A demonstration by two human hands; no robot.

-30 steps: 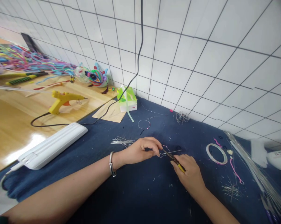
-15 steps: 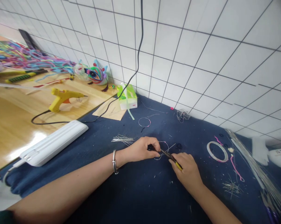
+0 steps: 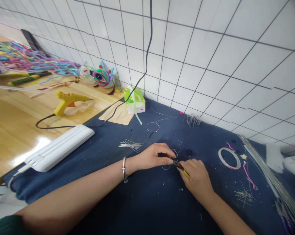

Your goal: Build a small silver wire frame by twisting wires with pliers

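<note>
My right hand (image 3: 196,176) is wrapped round a pair of pliers (image 3: 186,173) with yellow on the handle. Their dark jaws point up and left, to the fingertips of my left hand (image 3: 154,156). Thumb and fingers of that hand pinch a thin wire ring (image 3: 178,154), partly hidden behind them. Pliers and ring meet at my left thumb; the exact spot of contact is too small to make out. Left of my left hand lies a bundle of short straight wires (image 3: 130,144). Farther back a second wire ring (image 3: 153,127) with pink bits rests on the blue cloth.
A white power bank (image 3: 60,148) lies at left, near a yellow glue gun (image 3: 70,102) whose black cable crosses the cloth. A tissue pack (image 3: 135,101) stands by the tiled wall. To the right are a roll of tape (image 3: 221,156), wire scraps (image 3: 244,195) and long wires (image 3: 267,173).
My left hand has shifted slightly right, its thumb now at the jaws of the pliers. Less of the ring shows. The whole view has moved a little.
</note>
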